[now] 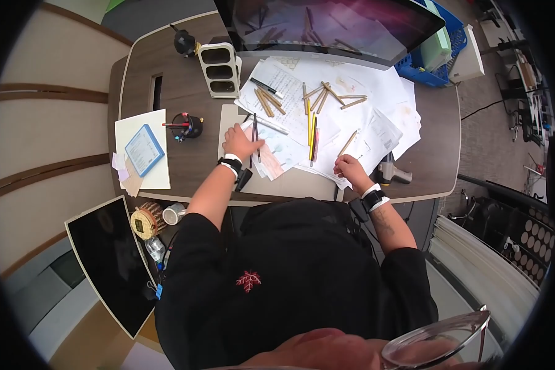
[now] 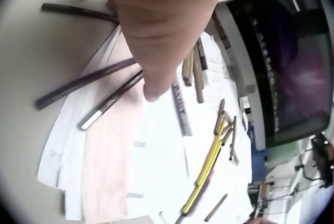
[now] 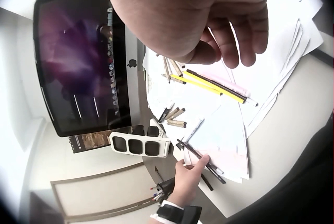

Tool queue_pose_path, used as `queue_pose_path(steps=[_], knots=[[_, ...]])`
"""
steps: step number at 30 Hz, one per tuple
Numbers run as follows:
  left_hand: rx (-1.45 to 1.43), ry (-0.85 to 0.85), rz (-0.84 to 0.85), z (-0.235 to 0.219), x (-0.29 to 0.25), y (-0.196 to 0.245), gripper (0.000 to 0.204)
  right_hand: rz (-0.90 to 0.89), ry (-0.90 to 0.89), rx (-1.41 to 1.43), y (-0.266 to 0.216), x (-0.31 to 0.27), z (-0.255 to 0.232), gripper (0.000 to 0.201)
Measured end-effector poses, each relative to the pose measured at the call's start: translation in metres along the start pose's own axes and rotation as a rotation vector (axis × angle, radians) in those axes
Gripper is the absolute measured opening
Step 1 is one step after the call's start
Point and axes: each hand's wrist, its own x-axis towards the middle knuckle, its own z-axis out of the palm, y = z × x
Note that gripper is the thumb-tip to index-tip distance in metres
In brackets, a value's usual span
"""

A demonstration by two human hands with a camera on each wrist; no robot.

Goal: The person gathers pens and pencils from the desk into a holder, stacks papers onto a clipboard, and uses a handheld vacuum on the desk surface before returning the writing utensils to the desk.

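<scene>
My left hand (image 1: pixel 242 143) is over coloured drawings on paper (image 1: pixel 279 157), its thumb reaching to dark pencils (image 1: pixel 255 137). In the left wrist view three dark pencils (image 2: pixel 86 83) fan out at different angles beneath the hand. A white marker (image 2: pixel 182 112) lettered "PAINT" lies just beyond the thumb. My right hand (image 1: pixel 349 171) hovers at the papers' near right edge, fingers loosely bent with nothing visible in them. A wooden pencil (image 1: pixel 348 143) lies just beyond its fingertips. Between the hands, yellow pencils (image 1: pixel 310 126) lie beside a pink one (image 1: pixel 316 145).
Several wooden pencils (image 1: pixel 269 102) and a dark marker (image 1: pixel 266 87) lie on paper sheets (image 1: pixel 376 92). Behind them stands a monitor (image 1: pixel 333 28). A white holder (image 1: pixel 219 71) and black pen cup (image 1: pixel 191 126) stand left; a heat-gun-like tool (image 1: pixel 396 174) lies right.
</scene>
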Motion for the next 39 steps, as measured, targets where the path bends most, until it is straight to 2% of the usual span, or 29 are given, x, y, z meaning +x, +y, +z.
queue_pose_path(steps=[3, 4, 6, 8, 11, 12, 15, 16, 17, 18, 19, 20, 22, 25, 26, 27, 28, 29, 32, 36, 39], knots=[[0.026, -0.063, -0.015, 0.009, -0.005, -0.002, 0.07, 0.018, 0.035, 0.013, 0.004, -0.008, -0.007, 0.018], [0.001, -0.087, -0.026, 0.011, -0.004, -0.005, 0.059, 0.018, 0.038, 0.019, 0.007, -0.01, -0.011, 0.018], [-0.093, -0.032, -0.036, 0.037, 0.005, -0.032, 0.05, 0.018, 0.04, 0.029, 0.017, -0.011, -0.016, 0.018], [-0.144, 0.017, -0.019, 0.038, 0.004, -0.04, 0.035, 0.033, 0.038, 0.042, 0.023, -0.01, -0.019, 0.018], [-0.06, -0.048, -0.012, 0.039, 0.003, -0.055, 0.03, 0.033, 0.034, 0.051, 0.027, -0.011, -0.02, 0.017], [-0.06, -0.005, -0.005, 0.04, 0.0, -0.061, 0.023, 0.031, 0.034, 0.053, 0.027, -0.011, -0.019, 0.017], [-0.137, 0.066, -0.01, 0.056, 0.004, -0.084, 0.023, 0.008, 0.042, 0.032, 0.025, -0.009, -0.018, 0.017], [-0.333, 0.076, -0.093, 0.047, 0.001, -0.081, 0.025, -0.013, 0.053, 0.029, 0.027, -0.005, -0.019, 0.016], [-0.357, 0.193, -0.092, 0.045, 0.0, -0.079, 0.023, -0.025, 0.076, -0.018, 0.029, 0.0, -0.02, 0.014], [-0.512, 0.097, -0.187, 0.043, -0.002, -0.077, 0.022, -0.035, 0.097, -0.065, 0.031, 0.005, -0.02, 0.013], [-0.664, 0.0, -0.285, 0.017, -0.012, -0.054, 0.021, -0.045, 0.117, -0.114, 0.037, 0.012, -0.022, 0.012], [-0.637, 0.095, -0.18, 0.027, -0.012, -0.05, 0.02, -0.187, 0.148, -0.323, 0.047, 0.021, -0.021, 0.012], [-0.576, 0.285, 0.033, 0.048, -0.012, -0.045, 0.02, -0.303, 0.163, -0.503, 0.048, 0.027, -0.016, 0.016], [-0.761, 0.053, 0.137, 0.045, -0.027, -0.001, 0.022, -0.522, 0.129, -0.614, 0.025, 0.038, 0.008, 0.021], [-0.809, -0.019, 0.08, 0.049, -0.028, 0.013, 0.023, -0.604, 0.117, -0.64, 0.018, 0.046, 0.017, 0.021], [-0.856, -0.091, 0.022, 0.052, -0.029, 0.026, 0.024, -0.6, 0.121, -0.665, 0.01, 0.056, 0.028, 0.022], [-0.987, -0.184, -0.108, 0.062, -0.026, 0.035, 0.024, -0.598, 0.127, -0.689, 0.002, 0.067, 0.039, 0.022], [-1.134, -0.349, -0.227, 0.047, -0.031, 0.052, 0.02, -0.597, 0.133, -0.712, -0.004, 0.079, 0.049, 0.023], [-1.337, -0.549, -0.385, 0.042, -0.033, 0.078, 0.012, -0.406, 0.132, -0.851, -0.02, 0.106, 0.071, 0.029], [-1.352, -0.57, -0.382, 0.044, -0.036, 0.084, 0.011, -0.225, 0.274, -0.778, -0.033, 0.108, 0.076, 0.041], [-1.366, -0.565, -0.391, 0.044, -0.038, 0.08, 0.01, -0.215, 0.317, -0.792, -0.039, 0.105, 0.073, 0.037]])
